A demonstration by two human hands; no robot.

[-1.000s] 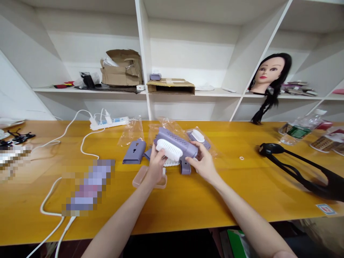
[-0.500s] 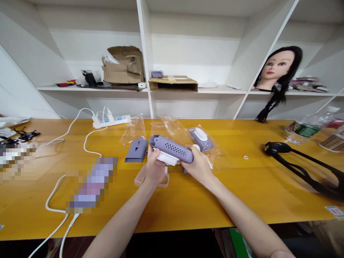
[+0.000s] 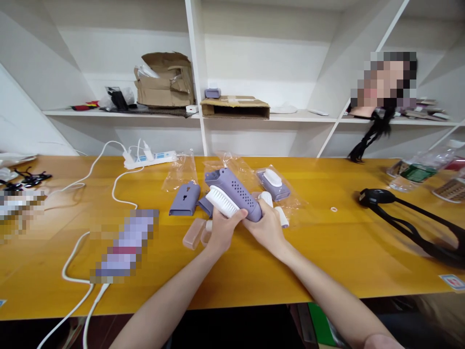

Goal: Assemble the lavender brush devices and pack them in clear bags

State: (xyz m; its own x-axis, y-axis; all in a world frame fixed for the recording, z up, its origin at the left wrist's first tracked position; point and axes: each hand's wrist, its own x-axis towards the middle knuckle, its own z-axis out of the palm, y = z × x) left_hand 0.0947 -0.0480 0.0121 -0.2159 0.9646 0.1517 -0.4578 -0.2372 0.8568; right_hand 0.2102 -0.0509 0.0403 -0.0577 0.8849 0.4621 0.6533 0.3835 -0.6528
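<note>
Both my hands hold a purple perforated device [image 3: 234,191] above the yellow table [image 3: 327,252]. A white bristle brush [image 3: 222,201] is fitted along its near side. My left hand [image 3: 222,231] is closed under the brush end, fingers wrapped onto the body. My right hand [image 3: 267,227] grips the lower right end of the device. Just beyond lie a purple flat part [image 3: 184,198], a clear pinkish cover [image 3: 195,233] by my left hand, and a bagged purple part with a white pad [image 3: 273,183].
A white power strip [image 3: 149,158] with cables lies at the back left. A black strap device [image 3: 403,215] lies to the right, near a plastic bottle [image 3: 414,170]. Shelves behind hold cardboard boxes [image 3: 165,80] and a mannequin head with black hair [image 3: 378,121].
I have tilted the device so its far end points up and away, with the brush now facing left. My left hand shifted from the brush top to underneath it.
</note>
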